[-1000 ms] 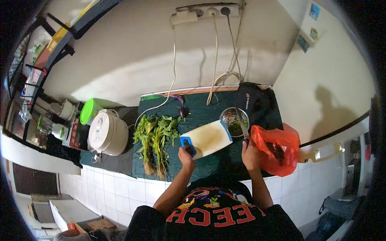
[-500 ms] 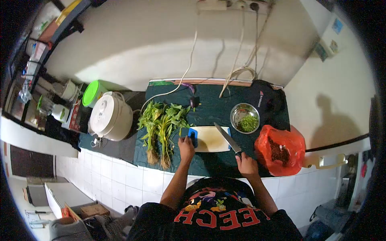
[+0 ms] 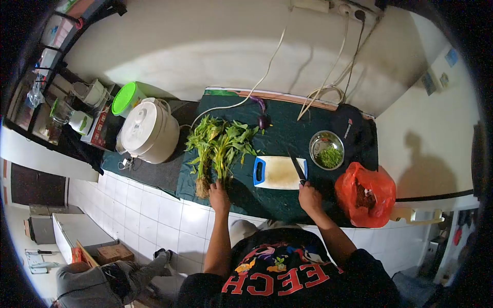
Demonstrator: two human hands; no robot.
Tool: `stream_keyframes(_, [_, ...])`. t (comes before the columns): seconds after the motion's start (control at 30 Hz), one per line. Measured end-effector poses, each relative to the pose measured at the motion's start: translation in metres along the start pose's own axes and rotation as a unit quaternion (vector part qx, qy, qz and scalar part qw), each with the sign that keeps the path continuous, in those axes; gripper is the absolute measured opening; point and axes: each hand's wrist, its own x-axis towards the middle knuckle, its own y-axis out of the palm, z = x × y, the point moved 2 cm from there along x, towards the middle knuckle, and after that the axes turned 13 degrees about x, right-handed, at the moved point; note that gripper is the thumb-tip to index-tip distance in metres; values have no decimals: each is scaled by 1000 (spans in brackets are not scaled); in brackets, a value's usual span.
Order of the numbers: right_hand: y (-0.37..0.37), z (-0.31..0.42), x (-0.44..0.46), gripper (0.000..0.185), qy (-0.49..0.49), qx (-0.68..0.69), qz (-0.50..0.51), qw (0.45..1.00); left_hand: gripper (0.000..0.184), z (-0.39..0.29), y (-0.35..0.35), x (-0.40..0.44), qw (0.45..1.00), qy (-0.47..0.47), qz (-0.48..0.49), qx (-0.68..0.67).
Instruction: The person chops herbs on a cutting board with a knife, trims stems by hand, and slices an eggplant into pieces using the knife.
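Note:
My right hand [image 3: 310,198] is closed round the handle of a kitchen knife [image 3: 296,167], whose blade slants over the right end of the white cutting board [image 3: 281,173] with blue ends. My left hand [image 3: 219,199] is at the root end of the right bunch of leafy greens [image 3: 224,154], fingers closed on it; the roots there are mostly hidden by the hand. A second bunch of leafy greens [image 3: 203,159] lies just left, its pale roots toward me. Right of the board sits a metal bowl [image 3: 314,150] with chopped green pieces [image 3: 329,157].
A red plastic bag [image 3: 349,192] with brown contents stands at the right front corner. A purple eggplant [image 3: 263,121] lies at the back. A white rice cooker [image 3: 149,131] and a green-lidded tub [image 3: 125,100] are at left. A black bag [image 3: 354,131] sits behind the bowl.
My left hand has moved left from the board's handle end to the roots of the right bunch. The knife stays in my right hand, now steeper over the board. The view has shifted slightly.

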Motion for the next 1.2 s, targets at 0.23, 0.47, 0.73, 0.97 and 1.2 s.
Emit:
stream_keyframes(0.23, [27, 12, 5, 37, 5, 37, 13, 999, 42, -2, -2, 11, 991, 90, -92, 36])
stream_keyframes(0.47, [19, 31, -47, 32, -42, 43, 28, 998, 37, -14, -10, 49, 991, 119, 62, 19])
stream_keyframes(0.73, [36, 14, -82, 33, 24, 85, 11, 996, 23, -22, -7, 79, 975, 197, 65, 73])
stream_keyframes(0.97, [47, 10, -91, 36, 50, 78, -9, 996, 37, -127, -1, 154, 940, 254, 171, -153])
stream_keyframes(1.2, [29, 28, -97, 40, 58, 122, -10, 991, 55, -224, 24, 229, 966, 189, 105, -144])
